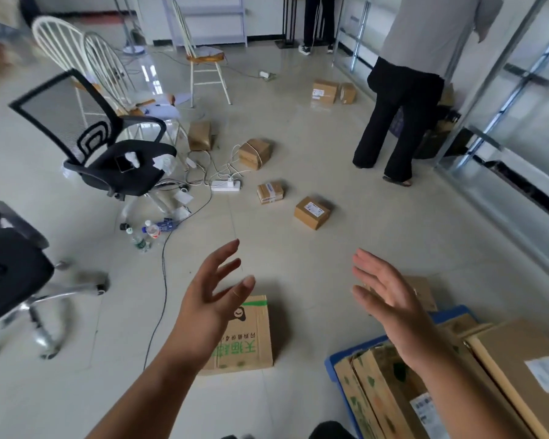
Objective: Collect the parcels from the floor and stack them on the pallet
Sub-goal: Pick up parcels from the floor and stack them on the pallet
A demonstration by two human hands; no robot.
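Observation:
A flat cardboard parcel with green print lies on the floor just below my left hand, which hovers over it with fingers spread and holds nothing. My right hand is also open, palm inward, above the edge of the blue pallet. Several cardboard parcels are stacked on the pallet at the lower right. More small parcels sit scattered on the tiles: one, another, a taped one, one by the chairs, and a pair farther off.
A black mesh office chair and a second one stand at the left, with white chairs behind. A power strip, cables and bottles litter the floor. A person in black trousers stands at the right by a glass partition.

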